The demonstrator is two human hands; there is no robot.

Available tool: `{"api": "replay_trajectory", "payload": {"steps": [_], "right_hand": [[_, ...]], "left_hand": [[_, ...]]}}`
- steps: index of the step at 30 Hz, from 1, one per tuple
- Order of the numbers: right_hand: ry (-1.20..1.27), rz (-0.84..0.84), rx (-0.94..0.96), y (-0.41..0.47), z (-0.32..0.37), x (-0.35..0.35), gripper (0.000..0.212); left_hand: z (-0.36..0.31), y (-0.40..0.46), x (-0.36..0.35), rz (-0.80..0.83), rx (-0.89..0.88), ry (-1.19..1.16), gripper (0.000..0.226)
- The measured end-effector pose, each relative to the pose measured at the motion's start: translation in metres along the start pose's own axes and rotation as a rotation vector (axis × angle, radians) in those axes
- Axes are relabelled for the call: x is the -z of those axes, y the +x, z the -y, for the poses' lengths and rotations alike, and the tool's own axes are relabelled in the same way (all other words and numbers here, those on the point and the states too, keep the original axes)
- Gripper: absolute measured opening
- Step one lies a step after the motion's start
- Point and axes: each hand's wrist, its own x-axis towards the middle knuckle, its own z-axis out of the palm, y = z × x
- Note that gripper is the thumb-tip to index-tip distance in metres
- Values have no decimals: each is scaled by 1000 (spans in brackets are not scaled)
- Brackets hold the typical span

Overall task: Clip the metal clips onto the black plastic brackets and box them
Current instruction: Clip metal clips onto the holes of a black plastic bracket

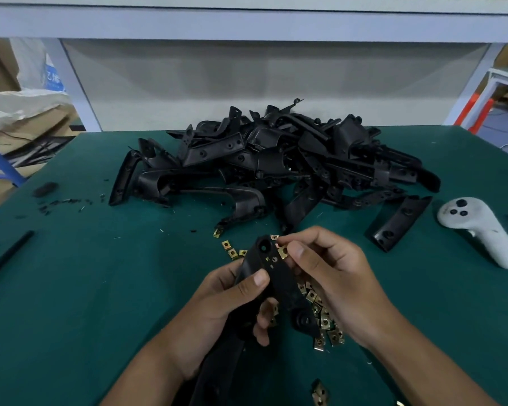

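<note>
Green matting (100, 288) covers the workbench, with a pale panel standing behind its far edge. At the near centre, the left hand (226, 312) is wrapped around a black plastic bracket (272, 273), thumb laid across its face and fingers curled behind, so the piece is tilted up toward the person with its holed far end exposed. That grip looks meant to steady the bracket while the other hand works on it. The right hand (332, 273) pinches a brass-coloured metal clip (282, 252) between thumb and fingertips and holds it against the bracket's right edge, just below the round hole at the far end; whether the clip is already seated on the edge cannot be told.

Loose clips (324, 317) lie scattered on the mat directly under and just right of the hands, and a few more (232, 250) sit just left of the bracket's tip, within easy reach for the next pick. Farther back, a tall heap of brackets (276, 162) fills the middle of the bench, presumably the stock not yet fitted. One bracket (399, 224) lies alone to the right of the heap, and beside it, nearer the right edge, rests a white handheld controller (478, 230). No box for the finished parts is visible.
</note>
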Motion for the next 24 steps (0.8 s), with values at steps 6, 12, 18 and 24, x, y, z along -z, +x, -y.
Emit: {"api": "replay_trajectory", "payload": {"steps": [6, 12, 18, 24], "right_hand": [[-39, 0, 18, 0, 2, 3, 22], [-82, 34, 50, 0, 7, 7, 19], [11, 62, -22, 1, 6, 4, 18], [46, 36, -77, 0, 3, -1, 23]], "left_hand": [[0, 0, 2, 9, 8, -20, 38], [-1, 0, 2, 39, 0, 9, 27], [1, -1, 2, 68, 10, -57, 22], [1, 0, 3, 94, 11, -47, 29]]}}
